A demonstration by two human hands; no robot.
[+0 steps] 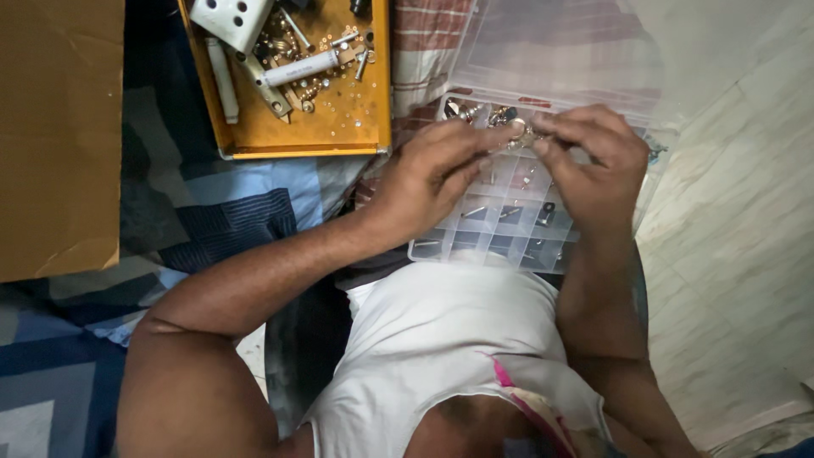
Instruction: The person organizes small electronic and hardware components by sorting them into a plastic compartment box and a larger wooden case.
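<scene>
Ring [519, 129], small & metal, pinched between both hands over the far end of the clear parts box [509, 225].

L to R: cardboard sheet [55, 136] at far left on the blue cloth [229, 203]; orange tray [339, 119] w/ white tubes, brackets & brass screws; then left hand [428, 178], thumb and forefinger closed on the ring; right hand [593, 165] meets it, fingertips closed on the same bit, other fingers curled loose. Box sits near the person's lap, lid [560, 51] tipped open behind, compartments w/ small metal bits. Tiled floor [738, 212] at right. Judgement: best to keep the ring low over the box so a slip lands in a compartment; steady wrists, grip light. Hands hide the middle compartments; tray is well apart.
</scene>
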